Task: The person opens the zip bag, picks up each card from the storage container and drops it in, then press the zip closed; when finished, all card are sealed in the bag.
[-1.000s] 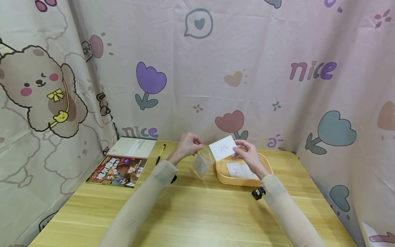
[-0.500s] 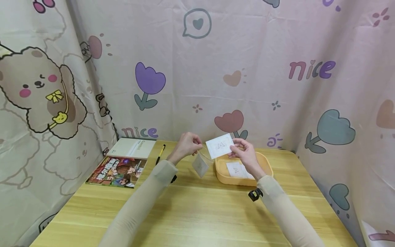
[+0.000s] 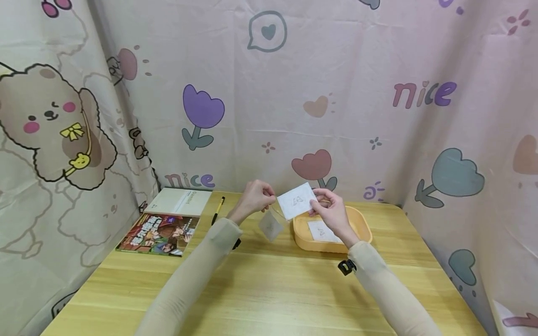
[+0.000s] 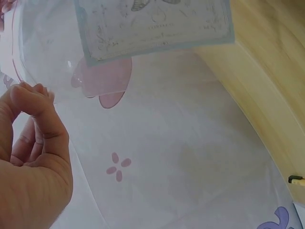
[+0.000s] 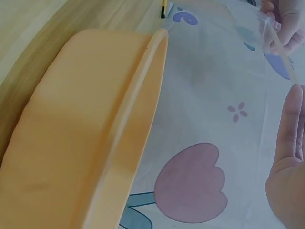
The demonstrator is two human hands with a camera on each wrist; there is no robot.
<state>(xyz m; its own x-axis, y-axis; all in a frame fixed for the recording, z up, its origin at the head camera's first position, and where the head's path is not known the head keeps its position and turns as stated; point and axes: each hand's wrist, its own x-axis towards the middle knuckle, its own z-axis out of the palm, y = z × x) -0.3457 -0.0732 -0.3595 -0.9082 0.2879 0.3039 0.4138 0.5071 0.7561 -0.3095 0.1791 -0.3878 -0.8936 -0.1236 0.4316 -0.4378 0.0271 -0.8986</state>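
My left hand (image 3: 255, 196) pinches the top edge of a clear zip bag (image 4: 47, 52), which hangs tilted below the fingers. Inside the bag is a card (image 4: 157, 28) with a pale blue border and a butterfly print. Between thumb and fingers, my right hand (image 3: 332, 212) holds a white card (image 3: 296, 200) with a small grey print. That card's lower left edge overlaps the bag's mouth in the head view; how far it reaches in I cannot tell. Below the right hand stands a yellow tray (image 3: 300, 242) with another white card (image 3: 322, 231) in it.
To the left on the wooden table (image 3: 260, 289) lie a pale notebook (image 3: 178, 200) and a colourful comic book (image 3: 157, 234). A yellow and black pen (image 3: 218, 211) lies beside them. A printed curtain (image 3: 260, 93) hangs behind the table and along both sides.
My right hand has moved slightly left with its card, bringing it to the bag's mouth. The left hand stays in place, still pinching the bag, which has swung slightly left.
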